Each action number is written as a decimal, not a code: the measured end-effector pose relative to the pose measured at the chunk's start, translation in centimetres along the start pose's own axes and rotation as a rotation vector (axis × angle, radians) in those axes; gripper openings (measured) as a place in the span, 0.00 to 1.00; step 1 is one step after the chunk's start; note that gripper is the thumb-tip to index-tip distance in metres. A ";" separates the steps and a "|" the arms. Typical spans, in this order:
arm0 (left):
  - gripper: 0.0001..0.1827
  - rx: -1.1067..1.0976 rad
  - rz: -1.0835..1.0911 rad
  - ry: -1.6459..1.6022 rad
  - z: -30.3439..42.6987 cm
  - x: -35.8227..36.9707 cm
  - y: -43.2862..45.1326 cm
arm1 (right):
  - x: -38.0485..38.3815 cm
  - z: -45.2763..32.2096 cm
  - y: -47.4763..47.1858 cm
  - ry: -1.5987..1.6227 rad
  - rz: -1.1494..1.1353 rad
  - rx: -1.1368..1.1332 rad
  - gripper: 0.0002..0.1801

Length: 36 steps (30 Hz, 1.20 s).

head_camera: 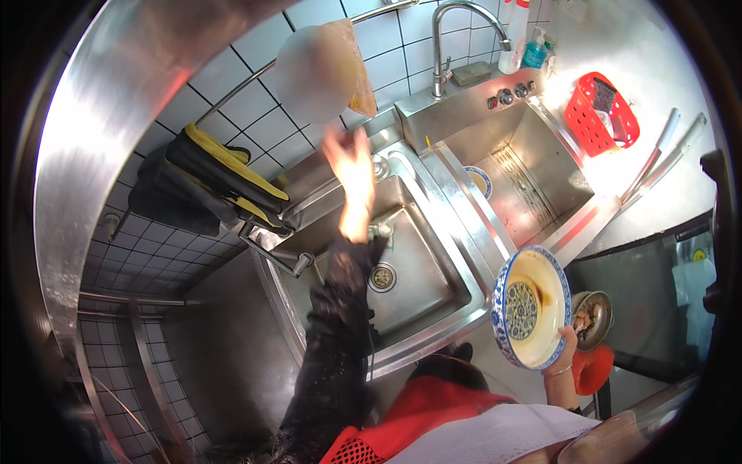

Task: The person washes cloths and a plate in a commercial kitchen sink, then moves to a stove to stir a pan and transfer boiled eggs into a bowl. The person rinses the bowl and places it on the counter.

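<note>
My left hand (pixel 349 158), in a black sleeve, reaches over the back of the left steel sink (pixel 426 261) towards the tiled wall. It is motion-blurred, its fingers look apart, and no held thing shows. My right hand (pixel 563 348) grips the near rim of a large blue-and-white patterned bowl (pixel 548 313). The bowl is tilted, its inside facing me, with a brown stain on its inner wall. Just right of it, a metal pan or bowl (pixel 600 322) contains food scraps. Another blue-rimmed dish (pixel 484 177) lies partly hidden in the right sink (pixel 522 214).
A curved faucet (pixel 436 52) stands behind the right sink. Beside that sink are a red perforated basket (pixel 585 136) and long-handled tools (pixel 661 151). Black-and-yellow gloves (pixel 226 168) and a tan cloth (pixel 360 81) hang from the wall rail. A blurred patch covers part of the wall.
</note>
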<state>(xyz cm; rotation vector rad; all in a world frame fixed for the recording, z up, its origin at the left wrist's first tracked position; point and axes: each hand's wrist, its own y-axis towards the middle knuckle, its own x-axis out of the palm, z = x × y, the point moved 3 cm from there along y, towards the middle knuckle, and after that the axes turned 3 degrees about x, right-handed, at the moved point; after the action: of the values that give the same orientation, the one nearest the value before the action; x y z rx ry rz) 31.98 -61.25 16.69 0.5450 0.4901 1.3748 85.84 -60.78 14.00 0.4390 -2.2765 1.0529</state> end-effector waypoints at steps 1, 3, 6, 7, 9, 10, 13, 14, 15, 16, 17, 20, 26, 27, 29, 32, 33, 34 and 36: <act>0.36 0.203 -0.009 0.119 2.1 1.4 5.3 | 0.5 -0.7 0.5 -0.011 -0.027 -0.020 0.41; 0.26 0.180 -0.082 -0.052 4.9 3.1 11.3 | 1.6 -2.1 1.3 -0.059 -0.102 -0.069 0.41; 0.12 0.250 -0.045 0.151 9.0 3.8 14.1 | 3.0 -4.5 2.4 -0.029 -0.004 -0.105 0.34; 0.10 0.119 -0.154 0.109 10.0 3.4 13.0 | 3.8 -5.3 2.3 -0.011 -0.064 -0.083 0.34; 0.09 -0.104 -0.328 -0.270 12.3 0.3 8.4 | 6.0 -6.5 2.2 0.063 -0.159 -0.039 0.34; 0.09 -0.066 -0.323 -0.330 14.0 -1.0 5.4 | 7.2 -7.4 2.2 0.057 -0.148 -0.051 0.35; 0.13 -0.198 -0.371 -0.398 19.2 -4.3 -4.3 | 10.4 -8.8 2.4 0.068 -0.263 -0.038 0.38; 0.14 -0.140 -0.390 -0.393 21.2 -4.3 -7.3 | 11.2 -9.1 2.3 0.046 -0.279 -0.035 0.38; 0.14 0.093 -0.417 -0.504 23.6 -3.3 -10.2 | 11.7 -9.2 2.1 0.023 -0.311 -0.024 0.39; 0.12 0.116 -0.440 -0.559 25.5 -2.1 -13.4 | 12.0 -9.3 2.2 -0.006 -0.292 -0.016 0.38; 0.11 0.181 -0.427 -0.495 27.2 -1.1 -16.2 | 12.1 -9.3 2.1 -0.046 -0.272 0.002 0.38; 0.20 -0.491 -0.183 -0.915 25.2 0.4 -19.9 | 11.8 -9.0 1.9 -0.110 -0.214 0.021 0.36; 0.20 -0.696 -0.490 -0.800 17.5 -1.6 -15.8 | 11.6 -9.1 1.4 -0.372 -0.164 -0.005 0.35; 0.19 -0.634 -0.587 -0.761 17.4 -1.8 -15.0 | 11.7 -9.1 1.6 -0.392 -0.181 0.019 0.35; 0.19 -0.685 -0.714 -0.798 17.4 -0.7 -14.2 | 11.4 -8.9 1.8 -0.345 -0.166 0.056 0.36; 0.18 -1.004 -0.722 -0.998 18.3 1.1 -14.8 | 10.7 -8.4 2.1 -0.288 -0.191 0.167 0.38; 0.18 -1.134 -0.685 -1.078 18.5 1.5 -15.2 | 10.4 -8.2 2.3 -0.291 -0.188 0.174 0.38; 0.18 -1.254 -0.637 -1.145 18.6 1.8 -15.7 | 10.1 -8.1 2.5 -0.281 -0.178 0.199 0.38; 0.17 -1.461 -0.530 -1.252 18.0 1.6 -16.8 | 9.5 -7.9 2.7 -0.256 -0.216 0.216 0.39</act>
<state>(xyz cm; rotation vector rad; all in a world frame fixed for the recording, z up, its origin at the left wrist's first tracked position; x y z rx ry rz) 56.33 -62.93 20.24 -0.0580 -1.2521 0.3952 80.00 -53.43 22.50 0.9346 -2.2739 1.1900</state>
